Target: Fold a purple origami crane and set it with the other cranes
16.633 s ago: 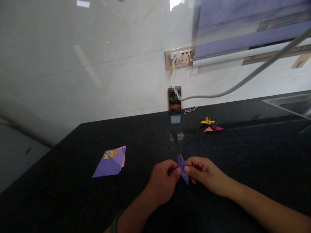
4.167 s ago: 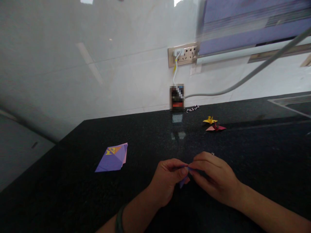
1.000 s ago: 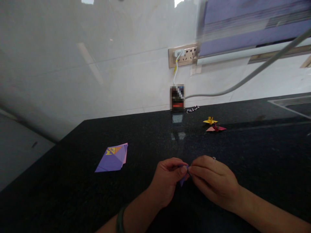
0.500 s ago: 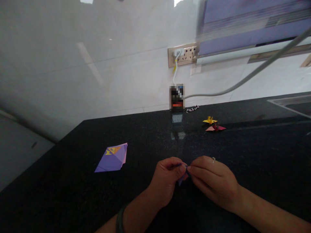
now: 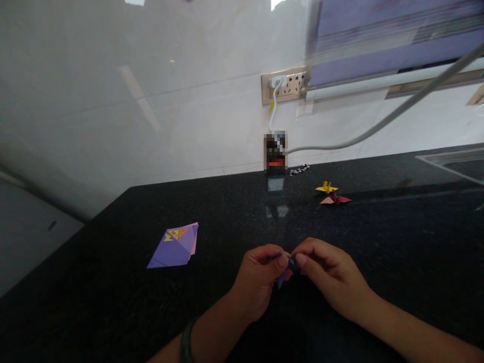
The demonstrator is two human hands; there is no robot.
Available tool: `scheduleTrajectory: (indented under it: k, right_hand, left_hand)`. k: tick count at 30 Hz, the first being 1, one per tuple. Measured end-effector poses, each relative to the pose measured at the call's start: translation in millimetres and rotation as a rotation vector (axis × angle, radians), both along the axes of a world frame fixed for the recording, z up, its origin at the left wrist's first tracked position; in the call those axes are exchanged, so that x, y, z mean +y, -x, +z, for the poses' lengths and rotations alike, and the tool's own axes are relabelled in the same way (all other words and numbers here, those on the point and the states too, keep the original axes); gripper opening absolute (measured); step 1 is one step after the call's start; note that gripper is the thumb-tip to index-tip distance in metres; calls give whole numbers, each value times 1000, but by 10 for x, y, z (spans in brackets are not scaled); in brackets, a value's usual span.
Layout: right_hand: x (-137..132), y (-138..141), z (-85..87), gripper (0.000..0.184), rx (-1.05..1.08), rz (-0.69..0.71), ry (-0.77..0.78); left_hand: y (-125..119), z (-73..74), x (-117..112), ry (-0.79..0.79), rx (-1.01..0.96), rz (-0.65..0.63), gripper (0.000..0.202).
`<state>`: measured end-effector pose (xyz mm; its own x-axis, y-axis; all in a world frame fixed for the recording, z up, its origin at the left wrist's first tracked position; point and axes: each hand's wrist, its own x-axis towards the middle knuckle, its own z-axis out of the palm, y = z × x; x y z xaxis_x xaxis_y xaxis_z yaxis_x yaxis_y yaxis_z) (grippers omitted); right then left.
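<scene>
My left hand [image 5: 260, 277] pinches a small folded purple paper [image 5: 282, 279] between thumb and fingers, just above the dark counter. Most of the paper is hidden by those fingers; a pointed end hangs below the thumb. From the other side, my right hand [image 5: 333, 280] has its thumb and index fingertip closed at the paper's right end, almost touching the left fingertips. Farther back lie a yellow origami crane [image 5: 327, 188] and a red-pink origami crane [image 5: 336, 200]. To the left of my hands rests a stack of purple and pink paper sheets [image 5: 174, 248].
The black speckled counter [image 5: 227, 212] meets a pale tiled wall [image 5: 189, 126]. A blurred-out box [image 5: 276, 154] leans there beside a beaded strand [image 5: 299, 170]. A white cable runs up to the socket strip [image 5: 283, 85]. A grey hose [image 5: 378, 123] crosses the upper right.
My right hand has turned, so its thumb now shows and its fingertips pinch from a different angle. The left hand and the paper have barely moved.
</scene>
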<state>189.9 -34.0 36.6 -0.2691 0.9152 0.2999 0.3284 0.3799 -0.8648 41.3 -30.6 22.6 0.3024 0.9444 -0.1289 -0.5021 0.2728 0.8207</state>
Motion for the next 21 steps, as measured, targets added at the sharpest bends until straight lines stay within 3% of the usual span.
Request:
scheduleTrajectory:
  k: [3,7,14,21]
  right_hand:
    - [30,23,27,25,145,62,342]
    - [51,31,19,26,306,122,542]
    - [53,25,-25,23,414,113,627]
    - [50,38,14,16,340,86,522]
  left_hand:
    - [1,-7,1,7,4,8,5]
    - [10,-19,5,-31,26,3,6]
    - [25,-59,21,-150,87,8,9]
    - [19,-43,24,-143,125,8,9]
